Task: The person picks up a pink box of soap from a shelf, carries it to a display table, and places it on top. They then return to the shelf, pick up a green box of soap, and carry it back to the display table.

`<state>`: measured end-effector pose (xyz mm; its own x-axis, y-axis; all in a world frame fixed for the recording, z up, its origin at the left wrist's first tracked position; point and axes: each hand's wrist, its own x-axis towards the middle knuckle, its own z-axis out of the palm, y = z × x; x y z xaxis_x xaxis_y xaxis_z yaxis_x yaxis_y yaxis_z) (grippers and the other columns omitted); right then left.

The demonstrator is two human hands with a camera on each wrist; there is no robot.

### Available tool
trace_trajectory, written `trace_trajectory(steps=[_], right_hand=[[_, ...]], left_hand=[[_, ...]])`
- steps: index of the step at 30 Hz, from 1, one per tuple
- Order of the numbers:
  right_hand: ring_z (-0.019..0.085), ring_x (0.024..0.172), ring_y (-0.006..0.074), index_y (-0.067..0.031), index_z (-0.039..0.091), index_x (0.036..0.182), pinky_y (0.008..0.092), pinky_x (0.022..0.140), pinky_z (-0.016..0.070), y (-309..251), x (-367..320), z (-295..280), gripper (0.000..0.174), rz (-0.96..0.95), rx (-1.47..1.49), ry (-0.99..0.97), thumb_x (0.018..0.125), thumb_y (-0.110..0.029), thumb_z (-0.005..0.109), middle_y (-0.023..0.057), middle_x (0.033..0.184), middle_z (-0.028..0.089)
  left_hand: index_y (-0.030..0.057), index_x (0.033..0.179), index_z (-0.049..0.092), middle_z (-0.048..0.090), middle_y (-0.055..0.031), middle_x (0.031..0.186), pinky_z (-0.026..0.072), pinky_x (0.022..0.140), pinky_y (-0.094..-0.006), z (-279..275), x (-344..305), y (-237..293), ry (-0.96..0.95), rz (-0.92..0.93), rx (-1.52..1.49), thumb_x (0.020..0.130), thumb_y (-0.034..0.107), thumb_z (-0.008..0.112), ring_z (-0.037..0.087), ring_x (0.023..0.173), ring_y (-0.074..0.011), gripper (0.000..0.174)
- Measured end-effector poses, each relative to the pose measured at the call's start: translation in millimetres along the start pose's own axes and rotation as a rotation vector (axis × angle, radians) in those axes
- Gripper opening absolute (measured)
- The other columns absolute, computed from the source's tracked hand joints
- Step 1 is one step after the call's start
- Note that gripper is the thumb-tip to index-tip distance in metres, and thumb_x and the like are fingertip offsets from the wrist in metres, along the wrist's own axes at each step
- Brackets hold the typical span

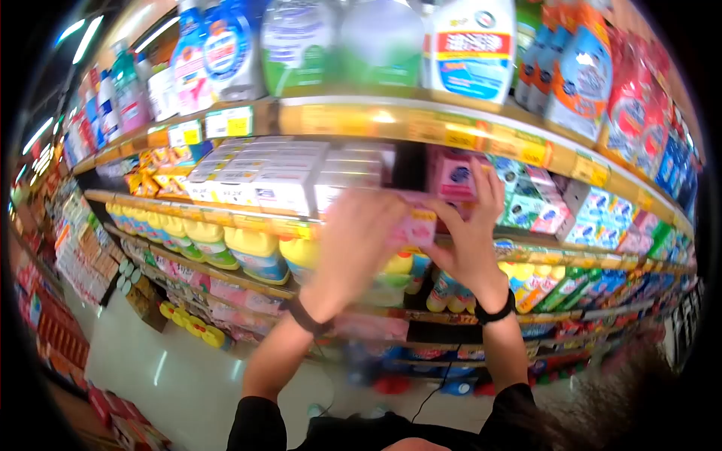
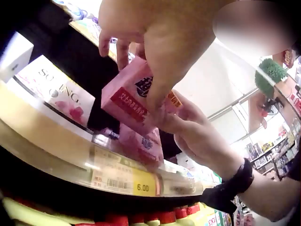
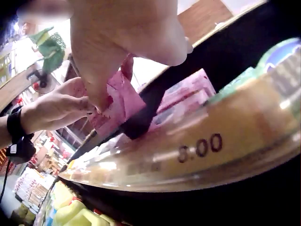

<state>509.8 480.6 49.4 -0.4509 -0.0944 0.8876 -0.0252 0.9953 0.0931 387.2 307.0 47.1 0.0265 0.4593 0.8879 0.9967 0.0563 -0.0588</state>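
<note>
Between both hands is a small pink box (image 1: 418, 222), at the front edge of the middle shelf. My left hand (image 1: 361, 244) grips it from the left; in the left wrist view its thumb lies across the printed front. From the other side my right hand (image 1: 472, 240) pinches the box, thumb on its face, as the right wrist view shows. A second pink pack (image 2: 143, 145) lies just below the held box on the shelf. Behind the right fingers stands another pink box (image 1: 455, 179).
White boxes (image 1: 282, 180) are stacked left of the hands, green and pink packs (image 1: 526, 197) to the right. Spray bottles (image 1: 470, 52) line the shelf above. Yellow-capped jugs (image 1: 256, 252) stand below. A price rail (image 2: 120, 174) runs along the shelf edge.
</note>
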Motion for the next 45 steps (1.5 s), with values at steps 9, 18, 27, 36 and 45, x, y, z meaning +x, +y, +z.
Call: trace_trajectory(steps=[9, 18, 27, 36, 45], right_hand=[[0.063, 0.101, 0.0325, -0.0003, 0.053, 0.128, 0.0452, 0.086, 0.0497, -102.6, -85.3, 20.7, 0.066, -0.093, 0.626, -0.107, 0.078, -0.026, 0.085, 0.0191, 0.121, 0.061], [0.056, 0.113, 0.017, 0.002, 0.044, 0.135, 0.0323, 0.099, 0.0455, -296.6, -217.8, 98.5, 0.047, 0.959, 1.395, -0.614, 0.097, -0.017, 0.064, 0.0092, 0.119, 0.059], [0.051, 0.127, 0.023, -0.0009, 0.023, 0.153, 0.0365, 0.108, 0.0414, -435.9, -227.2, 173.4, 0.082, 0.821, 1.645, -1.133, 0.086, 0.0, 0.071, 0.0147, 0.14, 0.048], [0.053, 0.127, 0.0223, 0.0023, 0.025, 0.152, 0.0362, 0.108, 0.0425, -570.3, -169.5, 196.9, 0.088, 0.638, 1.908, -1.423, 0.08, 0.005, 0.076, 0.013, 0.139, 0.05], [0.055, 0.123, 0.0186, 0.0046, 0.03, 0.15, 0.0332, 0.106, 0.0434, -647.9, -158.7, 228.3, 0.078, 0.526, 1.895, -1.758, 0.086, -0.002, 0.074, 0.0108, 0.137, 0.054]], left_hand=[[0.0034, 0.129, 0.053, 0.058, -0.0168, 0.126, 0.0432, 0.101, -0.0447, -48.9, -142.0, 40.2, -0.037, -0.481, -0.586, 0.076, 0.028, 0.082, 0.056, 0.115, -0.0371, 0.065], [-0.002, 0.142, 0.04, 0.058, -0.0236, 0.128, 0.0465, 0.1, -0.0427, -80.6, -401.9, 81.0, -0.041, -1.296, -0.765, 0.095, 0.034, 0.065, 0.059, 0.117, -0.0362, 0.064], [0.0055, 0.147, 0.037, 0.059, -0.0098, 0.126, 0.0527, 0.086, -0.0315, -243.8, -492.3, 67.2, 0.081, -1.541, -0.705, 0.1, 0.019, 0.059, 0.061, 0.107, -0.0172, 0.054], [0.0011, 0.15, 0.033, 0.066, -0.0125, 0.115, 0.0544, 0.086, -0.0335, -414.6, -484.1, 75.8, 0.219, -1.481, -0.516, 0.088, 0.016, 0.076, 0.064, 0.102, -0.0179, 0.076], [0.0004, 0.146, 0.04, 0.067, -0.015, 0.119, 0.054, 0.092, -0.0355, -428.1, -583.0, 104.0, 0.36, -1.633, -0.189, 0.083, 0.014, 0.081, 0.067, 0.106, -0.0213, 0.076]])
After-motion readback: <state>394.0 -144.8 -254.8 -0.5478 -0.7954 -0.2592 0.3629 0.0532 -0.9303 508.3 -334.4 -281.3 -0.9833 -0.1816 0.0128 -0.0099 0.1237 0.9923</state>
